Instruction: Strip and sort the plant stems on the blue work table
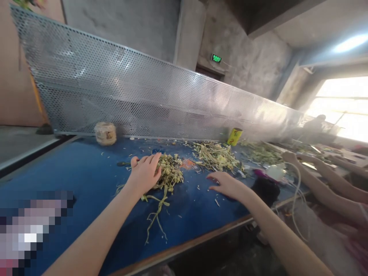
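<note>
My left hand [146,172] rests on the left side of a heap of green, budded plant pieces [171,172], its fingers apart; whether it grips any of them cannot be made out. Long thin stems [157,214] trail from that heap toward the front edge. My right hand [224,184] hovers over the blue tabletop [189,214], fingers apart and holding nothing. Behind it lies a second pile of pale green stalks and leaves [217,157]. Orange bits [188,164] are scattered between the two piles.
A perforated metal panel [149,92] runs along the table's back. Before it stand a wrapped roll-like object [105,133] and a yellow can [234,137]. At right are a dark object [266,189], a pale device with a cable [276,172], more plants [263,153] and other people's arms [324,184].
</note>
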`<state>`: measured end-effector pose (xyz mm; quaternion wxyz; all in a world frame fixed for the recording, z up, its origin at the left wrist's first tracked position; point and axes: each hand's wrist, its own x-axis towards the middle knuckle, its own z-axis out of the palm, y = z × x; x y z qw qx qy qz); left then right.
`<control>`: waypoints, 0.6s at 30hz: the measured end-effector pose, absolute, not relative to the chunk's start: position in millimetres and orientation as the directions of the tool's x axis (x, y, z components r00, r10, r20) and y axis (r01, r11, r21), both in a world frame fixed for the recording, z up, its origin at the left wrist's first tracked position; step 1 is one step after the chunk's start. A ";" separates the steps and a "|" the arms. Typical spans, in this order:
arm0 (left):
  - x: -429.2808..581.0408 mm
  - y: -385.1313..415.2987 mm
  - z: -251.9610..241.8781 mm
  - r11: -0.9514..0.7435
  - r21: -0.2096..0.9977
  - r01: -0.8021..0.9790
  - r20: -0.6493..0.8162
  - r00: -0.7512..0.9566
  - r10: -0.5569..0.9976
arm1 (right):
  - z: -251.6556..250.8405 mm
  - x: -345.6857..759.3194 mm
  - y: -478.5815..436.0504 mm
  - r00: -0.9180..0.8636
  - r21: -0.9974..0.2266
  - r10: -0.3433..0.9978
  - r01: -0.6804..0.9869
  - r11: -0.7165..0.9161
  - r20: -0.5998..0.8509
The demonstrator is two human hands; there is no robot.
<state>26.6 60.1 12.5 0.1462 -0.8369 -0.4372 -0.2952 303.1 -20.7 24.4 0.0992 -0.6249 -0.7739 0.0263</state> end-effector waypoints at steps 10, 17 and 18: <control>27.1 58.5 8.0 -0.638 0.003 0.770 0.607 0.506 0.613 | -11.7 321.3 -49.6 -0.179 -0.260 0.976 0.943 0.206 0.124; 26.4 61.0 6.2 -0.636 -0.001 0.772 0.609 0.504 0.612 | -11.0 326.6 -50.7 -0.245 -0.254 0.960 0.928 0.273 0.135; 26.1 61.0 6.3 -0.636 -0.002 0.772 0.606 0.507 0.613 | -10.8 327.8 -52.9 -0.257 -0.259 0.957 0.923 0.285 0.134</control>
